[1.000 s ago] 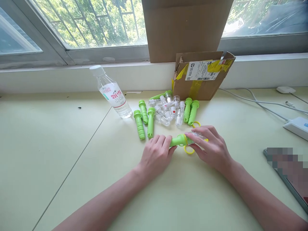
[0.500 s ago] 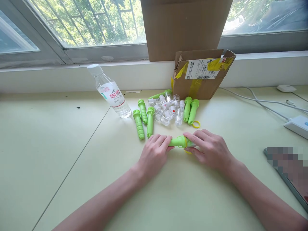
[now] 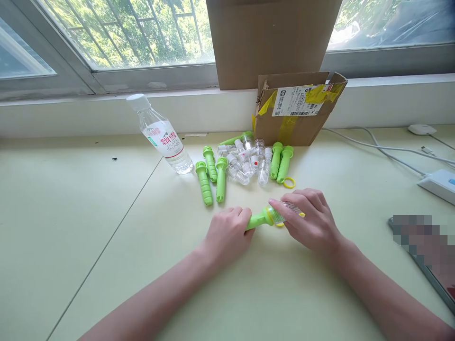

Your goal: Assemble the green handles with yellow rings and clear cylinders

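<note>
The green handle is gripped by the left hand, its near end swallowed up in curled fingers, and the clear tube is clasped by the right hand! Bright, glossy green is shown, widened to a collar, with a yellow band seated there and green threads seen through the tube's ribbed wall. Much of the tube is covered by fingers, so its far end is hard to make out; whether the counter is touched cannot be told. The long axis is laid mostly crosswise, the tube end pointed right and slightly away from the person. Underneath, a yellow ring is partly hidden. Farther out, loose green handles are flanking jumbled clear tubes, some overlapped by others, backed by a cardboard box. At far right, a phone is cut off by the edge, its screen pixelated.
</note>
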The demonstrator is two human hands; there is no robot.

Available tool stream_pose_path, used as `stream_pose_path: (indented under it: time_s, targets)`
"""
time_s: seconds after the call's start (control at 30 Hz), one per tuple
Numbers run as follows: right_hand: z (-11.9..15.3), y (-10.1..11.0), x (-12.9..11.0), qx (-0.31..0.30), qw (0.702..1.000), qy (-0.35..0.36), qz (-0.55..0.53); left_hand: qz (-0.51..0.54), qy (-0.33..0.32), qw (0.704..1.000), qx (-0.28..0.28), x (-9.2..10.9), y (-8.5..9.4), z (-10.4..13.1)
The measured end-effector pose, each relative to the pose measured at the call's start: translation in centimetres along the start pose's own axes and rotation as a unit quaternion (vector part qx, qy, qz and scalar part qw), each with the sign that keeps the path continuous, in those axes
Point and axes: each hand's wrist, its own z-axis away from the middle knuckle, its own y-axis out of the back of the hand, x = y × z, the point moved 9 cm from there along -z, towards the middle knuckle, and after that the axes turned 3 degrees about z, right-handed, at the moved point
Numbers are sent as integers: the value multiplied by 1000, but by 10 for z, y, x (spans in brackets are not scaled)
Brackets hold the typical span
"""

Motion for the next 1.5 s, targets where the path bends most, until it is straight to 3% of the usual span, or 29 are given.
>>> stream_pose_path:
  time_s: [0.07, 0.17, 0.47, 0.57, 0.67, 0.77, 0.87, 0.93, 1.03, 1.17, 1.23, 1.33, 1.5]
  targets:
    - [0, 5, -5, 20, 999, 15, 39, 20, 25, 998, -55, -4, -7, -1]
    - [-2, 6, -9, 28, 996, 23, 81, 42, 42, 994, -95, -8, -10, -3]
    - [-8, -8, -6, -44, 984, -43, 166, -49, 5, 992, -112, 1, -12, -3]
    - [-5, -18, -5, -103, 980, -69, 155, -108, -40, 989, -92, 4, -8, -2]
    - [-3, -22, -3, -122, 979, -84, 138, -158, -74, 984, -32, 9, 1, -3]
    - [-7, -10, -3, -68, 985, -70, 143, -194, -100, 975, 40, 15, 10, -1]
    - [-11, 3, -5, -1, 986, -44, 162, -178, -103, 977, 58, 18, 12, -1]
    - [-12, 8, -6, 30, 985, -28, 167, -118, -70, 990, 29, 14, 10, -2]
    - [-9, 14, -9, 70, 983, -3, 172, 44, 17, 997, -69, 1, 2, -4]
    - [-7, 19, -11, 102, 980, 27, 167, 263, 84, 926, -258, 3, -19, 4]
    - [-8, 14, -12, 78, 982, 40, 168, 262, 106, 918, -278, 0, -22, 5]
    - [-9, -2, -10, 5, 983, 36, 182, 123, 117, 963, -211, -11, -17, 0]
    - [-3, -30, 3, -154, 979, -53, 124, -62, 33, 987, -145, -11, -14, -7]
